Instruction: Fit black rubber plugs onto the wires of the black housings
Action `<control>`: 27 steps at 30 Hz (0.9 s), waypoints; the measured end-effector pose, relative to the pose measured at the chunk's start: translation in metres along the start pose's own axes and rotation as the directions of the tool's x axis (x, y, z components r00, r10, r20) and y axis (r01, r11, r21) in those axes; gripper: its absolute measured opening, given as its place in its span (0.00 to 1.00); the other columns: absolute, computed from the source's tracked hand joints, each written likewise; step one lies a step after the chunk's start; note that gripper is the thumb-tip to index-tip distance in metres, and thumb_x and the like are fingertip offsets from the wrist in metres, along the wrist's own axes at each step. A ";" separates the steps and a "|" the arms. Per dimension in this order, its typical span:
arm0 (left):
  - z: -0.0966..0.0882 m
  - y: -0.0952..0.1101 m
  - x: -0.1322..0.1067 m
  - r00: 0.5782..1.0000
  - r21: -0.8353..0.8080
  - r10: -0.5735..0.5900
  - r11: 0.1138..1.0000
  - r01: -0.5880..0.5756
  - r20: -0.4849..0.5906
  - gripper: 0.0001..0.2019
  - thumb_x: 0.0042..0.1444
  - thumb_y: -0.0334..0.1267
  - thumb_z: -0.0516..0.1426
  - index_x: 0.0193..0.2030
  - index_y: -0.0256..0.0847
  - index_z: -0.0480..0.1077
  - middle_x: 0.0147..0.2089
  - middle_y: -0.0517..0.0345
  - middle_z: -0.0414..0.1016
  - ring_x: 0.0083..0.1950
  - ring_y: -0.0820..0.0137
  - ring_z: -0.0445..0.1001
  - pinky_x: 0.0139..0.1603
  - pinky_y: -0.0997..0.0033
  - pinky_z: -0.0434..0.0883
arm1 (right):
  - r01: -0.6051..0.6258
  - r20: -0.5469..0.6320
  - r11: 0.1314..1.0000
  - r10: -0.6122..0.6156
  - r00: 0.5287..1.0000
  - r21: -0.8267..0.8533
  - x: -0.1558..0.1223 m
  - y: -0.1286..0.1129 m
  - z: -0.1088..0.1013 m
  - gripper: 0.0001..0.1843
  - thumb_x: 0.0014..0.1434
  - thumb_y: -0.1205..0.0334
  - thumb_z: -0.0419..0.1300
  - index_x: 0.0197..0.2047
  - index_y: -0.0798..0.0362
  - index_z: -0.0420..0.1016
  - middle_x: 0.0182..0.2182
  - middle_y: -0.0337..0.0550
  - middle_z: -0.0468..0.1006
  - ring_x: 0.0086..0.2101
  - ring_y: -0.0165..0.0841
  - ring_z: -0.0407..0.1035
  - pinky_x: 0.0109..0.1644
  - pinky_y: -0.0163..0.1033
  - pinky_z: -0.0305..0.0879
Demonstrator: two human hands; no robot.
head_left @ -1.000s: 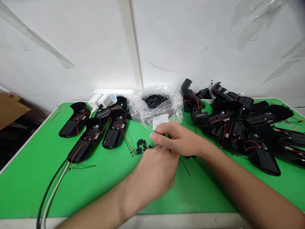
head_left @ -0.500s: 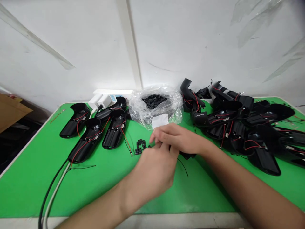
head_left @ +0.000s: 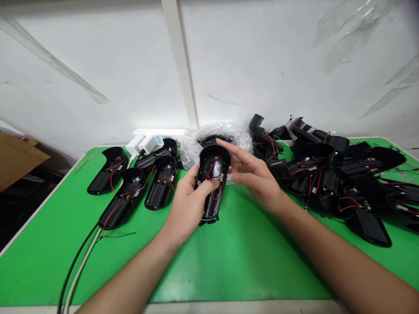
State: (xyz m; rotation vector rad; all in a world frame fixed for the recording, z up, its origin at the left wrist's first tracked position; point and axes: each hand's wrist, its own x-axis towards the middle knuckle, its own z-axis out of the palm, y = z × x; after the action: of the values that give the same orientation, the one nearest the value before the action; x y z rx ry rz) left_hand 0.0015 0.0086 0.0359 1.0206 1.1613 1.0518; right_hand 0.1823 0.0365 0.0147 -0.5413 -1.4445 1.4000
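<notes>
A black plastic housing [head_left: 214,157], with red wires and a small white connector inside, is held upright over the table, its hollow side facing me. My left hand [head_left: 193,196] grips it from the left, thumb laid across the inside. My right hand [head_left: 252,174] is beside its right edge, fingers stretched and apart; whether a fingertip touches the housing I cannot tell. Small black parts [head_left: 209,221] show at the housing's lower end. Behind it stands a clear plastic bag [head_left: 190,150] of small black pieces, partly hidden.
Several similar housings [head_left: 121,205] with red wires lie at left, near a white power strip [head_left: 178,132] with plugged-in adapters. A heap of black housings [head_left: 327,187] covers the right side of the green table [head_left: 255,261]. Two cables [head_left: 80,266] run off the front edge.
My hands were together low over the table, hiding what they worked on. Now they are apart, and the left hand has raised the housing into view with its hollow side showing.
</notes>
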 end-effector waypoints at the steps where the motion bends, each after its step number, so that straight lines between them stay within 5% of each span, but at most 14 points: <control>1: -0.001 -0.001 0.001 1.000 -0.023 0.006 1.000 -0.006 0.001 0.18 0.53 0.42 0.67 0.51 0.46 0.76 0.38 0.67 0.76 0.35 0.80 0.71 0.34 0.83 0.69 | -0.012 0.018 1.000 0.011 1.000 0.014 -0.001 0.001 0.000 0.36 0.64 0.62 0.68 0.74 0.40 0.68 0.66 0.43 0.74 0.61 0.43 0.72 0.68 0.50 0.68; 6: -0.004 -0.004 0.003 1.000 -0.093 0.019 0.996 -0.018 0.015 0.17 0.53 0.40 0.67 0.50 0.44 0.77 0.38 0.66 0.77 0.36 0.80 0.71 0.36 0.83 0.70 | -0.059 0.030 0.998 0.058 0.998 0.036 -0.001 0.007 -0.001 0.41 0.62 0.64 0.70 0.75 0.36 0.65 0.65 0.44 0.73 0.51 0.40 0.76 0.57 0.48 0.75; 19: 0.000 0.001 0.000 1.000 -0.002 0.003 1.000 -0.003 -0.015 0.16 0.53 0.42 0.67 0.46 0.46 0.69 0.29 0.70 0.71 0.25 0.82 0.66 0.25 0.83 0.69 | -0.017 0.141 0.996 0.005 0.990 0.086 0.000 0.007 0.002 0.40 0.65 0.60 0.70 0.77 0.40 0.64 0.73 0.46 0.66 0.60 0.41 0.74 0.69 0.52 0.69; 27: -0.004 0.000 0.002 0.996 0.073 0.084 0.994 -0.082 -0.023 0.19 0.49 0.35 0.68 0.46 0.45 0.69 0.30 0.71 0.72 0.25 0.83 0.68 0.25 0.85 0.70 | -0.060 0.204 0.995 0.042 0.978 0.083 -0.002 0.004 0.005 0.43 0.67 0.58 0.69 0.80 0.41 0.58 0.76 0.48 0.61 0.66 0.43 0.70 0.74 0.55 0.63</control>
State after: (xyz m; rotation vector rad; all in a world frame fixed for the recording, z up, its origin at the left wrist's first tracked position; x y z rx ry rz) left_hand -0.0020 0.0109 0.0351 1.1227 1.1942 1.0978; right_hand 0.1779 0.0335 0.0114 -0.3899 -1.5289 1.5890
